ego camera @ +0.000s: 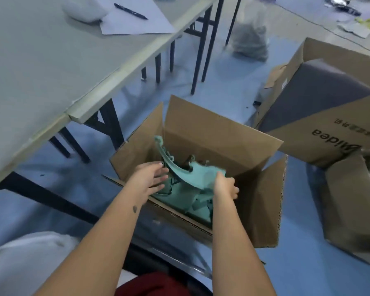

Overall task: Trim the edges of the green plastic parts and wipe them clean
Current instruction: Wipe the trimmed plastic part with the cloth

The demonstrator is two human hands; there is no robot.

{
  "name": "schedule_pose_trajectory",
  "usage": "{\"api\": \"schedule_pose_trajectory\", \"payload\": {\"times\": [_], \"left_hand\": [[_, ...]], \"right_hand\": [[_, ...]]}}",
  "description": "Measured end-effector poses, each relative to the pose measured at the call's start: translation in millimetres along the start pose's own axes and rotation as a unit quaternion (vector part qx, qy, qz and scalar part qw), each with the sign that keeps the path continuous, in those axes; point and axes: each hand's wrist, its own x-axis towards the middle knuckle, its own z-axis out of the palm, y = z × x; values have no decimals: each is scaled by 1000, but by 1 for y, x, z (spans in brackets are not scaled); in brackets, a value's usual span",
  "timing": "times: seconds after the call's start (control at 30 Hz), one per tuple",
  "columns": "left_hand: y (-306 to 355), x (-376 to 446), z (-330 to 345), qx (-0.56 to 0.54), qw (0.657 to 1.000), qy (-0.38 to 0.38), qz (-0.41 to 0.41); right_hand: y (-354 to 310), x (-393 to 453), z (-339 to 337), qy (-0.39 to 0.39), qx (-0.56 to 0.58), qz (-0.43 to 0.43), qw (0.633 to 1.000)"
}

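Both forearms are bare to the lower frame edge; no sleeves, gloves, watch or rings are visible. The left forearm [107,223] carries one small dark mark near the wrist. The left hand [151,178] and right hand [224,185] are ungloved. A dark red garment [154,285] covers the lap.

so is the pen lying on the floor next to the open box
No, the pen lies on a sheet of paper on the table, well away from the open cardboard box on the floor.
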Motion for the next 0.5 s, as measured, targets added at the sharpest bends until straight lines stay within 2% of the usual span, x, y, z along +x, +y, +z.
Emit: {"api": "schedule_pose_trajectory", "payload": {"times": [0.03, 0.1, 0.2, 0.27, 0.33, 0.4, 0.43, 0.5], "left_hand": [[1, 0, -1, 10, 1000, 2, -4], [6, -3, -1, -3, 1000, -5, -14], [20, -11, 3, -47, 998, -34, -11], [38, -19, 6, -50, 997, -45, 22], [61, -29, 3, -35, 996, -39, 77], [89, -45, -9, -4, 986, -19, 164], [103, -53, -19, 27, 974, 3, 225], [129, -73, -47, 141, 927, 60, 343]], "right_hand": [[3, -1, 2, 27, -67, 10, 997], [3, -10, 9, 35, -91, -9, 995], [-12, -33, 30, -6, -8, -87, 996], [-33, -65, 46, -63, 91, -174, 979], [-62, -110, 60, -93, 164, -268, 945], [-90, -160, 74, -118, 188, -363, 905], [-101, -186, 82, -135, 191, -408, 883], [-118, -237, 100, -156, 183, -490, 838]]}}
